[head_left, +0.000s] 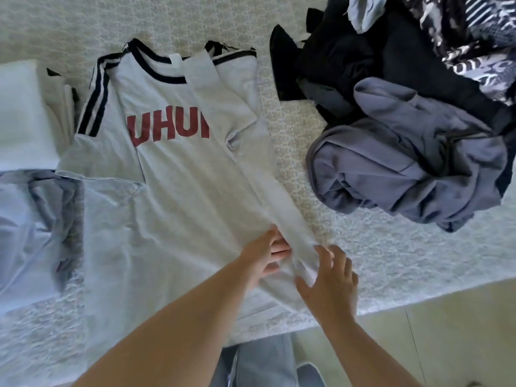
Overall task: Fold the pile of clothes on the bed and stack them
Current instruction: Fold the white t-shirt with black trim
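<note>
Where both hands' fingers [279, 251] meet, shirt [173, 174] lies folded.

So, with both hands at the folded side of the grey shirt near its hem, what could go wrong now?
1. The right side of the light grey T-shirt with red letters is folded over unevenly, so the fold may set crooked while the left hand and right hand smooth it.
2. Its hem lies near the edge of the white patterned bed cover, so it could slide off.
3. The loose pile of dark and blue-grey clothes lies close and might get dragged along.
</note>
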